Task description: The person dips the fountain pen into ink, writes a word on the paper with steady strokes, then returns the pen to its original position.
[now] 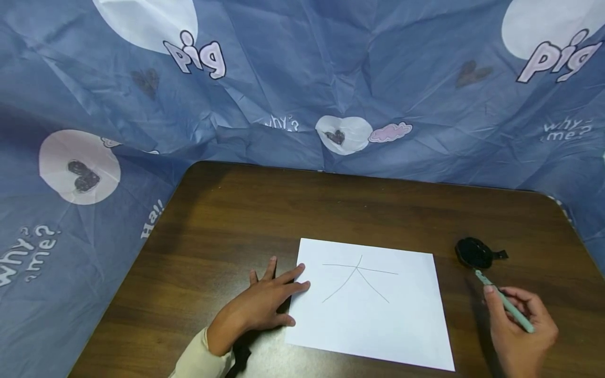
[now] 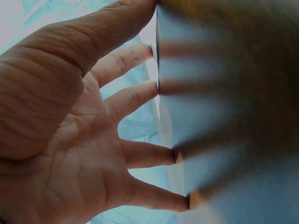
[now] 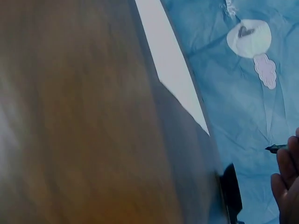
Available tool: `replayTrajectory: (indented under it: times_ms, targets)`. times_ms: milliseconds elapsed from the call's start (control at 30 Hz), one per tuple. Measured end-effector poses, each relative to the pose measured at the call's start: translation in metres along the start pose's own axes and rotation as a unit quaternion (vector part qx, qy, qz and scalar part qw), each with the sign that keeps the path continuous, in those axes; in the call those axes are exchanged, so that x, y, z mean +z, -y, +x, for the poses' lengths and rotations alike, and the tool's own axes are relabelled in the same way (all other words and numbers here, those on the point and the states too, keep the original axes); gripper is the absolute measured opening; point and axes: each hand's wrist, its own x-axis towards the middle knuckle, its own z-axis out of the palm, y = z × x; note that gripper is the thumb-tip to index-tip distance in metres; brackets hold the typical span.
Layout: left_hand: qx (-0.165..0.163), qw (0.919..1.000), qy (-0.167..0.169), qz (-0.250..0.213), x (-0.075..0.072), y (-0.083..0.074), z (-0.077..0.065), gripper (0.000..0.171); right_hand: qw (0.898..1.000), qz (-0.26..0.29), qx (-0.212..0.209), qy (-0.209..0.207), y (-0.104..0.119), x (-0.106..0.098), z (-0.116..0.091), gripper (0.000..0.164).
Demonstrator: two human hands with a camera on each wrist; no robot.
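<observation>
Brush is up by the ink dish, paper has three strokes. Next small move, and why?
Probably dip the brush tip into the ink dish: the right hand holds it pointing at the dish, tip just short. The left hand lies flat, fingertips on the paper edge.

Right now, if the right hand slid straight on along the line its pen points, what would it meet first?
Most likely the black ink dish; the pen in the right hand tips toward it, though height is unclear.
</observation>
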Motion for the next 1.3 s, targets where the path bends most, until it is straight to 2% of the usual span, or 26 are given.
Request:
replayTrajectory:
  times_ms: [167, 233, 300, 433, 600, 733, 833, 933, 1067, 1167, 1300]
  targets:
    - [-0.002, 1.0000, -0.001, 0.002, -0.001, 0.000, 0.000, 0.072, 0.998, -0.020, -0.047, -0.023, -0.006, -0.005, 0.013, 0.023]
    - [-0.002, 1.0000, -0.001, 0.002, -0.001, 0.000, 0.000, 0.072, 0.998, -0.032, -0.046, -0.032, -0.010, -0.007, 0.017, 0.023]
    - [-0.002, 1.0000, 0.000, 0.001, -0.001, 0.000, -0.001, 0.072, 0.998, -0.046, -0.036, -0.037, -0.013, -0.007, 0.022, 0.022]
    - [-0.003, 1.0000, 0.002, 0.001, 0.000, 0.000, -0.001, 0.073, 0.997, -0.075, 0.012, -0.034, -0.014, -0.006, 0.029, 0.023]
    - [-0.001, 1.0000, 0.000, 0.000, 0.001, 0.000, -0.002, 0.073, 0.989, -0.132, 0.066, -0.031, -0.017, -0.007, 0.032, 0.028]
    - [-0.003, 1.0000, 0.000, 0.001, 0.002, 0.001, -0.002, 0.073, 0.974, -0.203, 0.102, -0.003, -0.022, -0.008, 0.037, 0.034]
    - [-0.003, 1.0000, -0.001, 0.004, 0.002, 0.001, -0.001, 0.073, 0.956, -0.247, 0.151, 0.044, -0.024, -0.010, 0.042, 0.041]
    - [-0.002, 1.0000, -0.002, 0.004, 0.001, 0.001, -0.001, 0.073, 0.937, -0.270, 0.202, 0.088, -0.025, -0.011, 0.049, 0.046]
    - [-0.002, 1.0000, 0.000, 0.003, 0.000, 0.000, -0.001, 0.073, 0.920, -0.284, 0.230, 0.141, -0.027, -0.010, 0.056, 0.050]
    - [-0.002, 1.0000, 0.001, 0.005, 0.000, -0.001, -0.001, 0.073, 0.914, -0.283, 0.235, 0.172, -0.030, -0.008, 0.059, 0.053]
    - [-0.003, 1.0000, 0.004, 0.004, 0.000, -0.001, 0.000, 0.073, 0.910, -0.284, 0.237, 0.188, -0.034, -0.007, 0.060, 0.055]
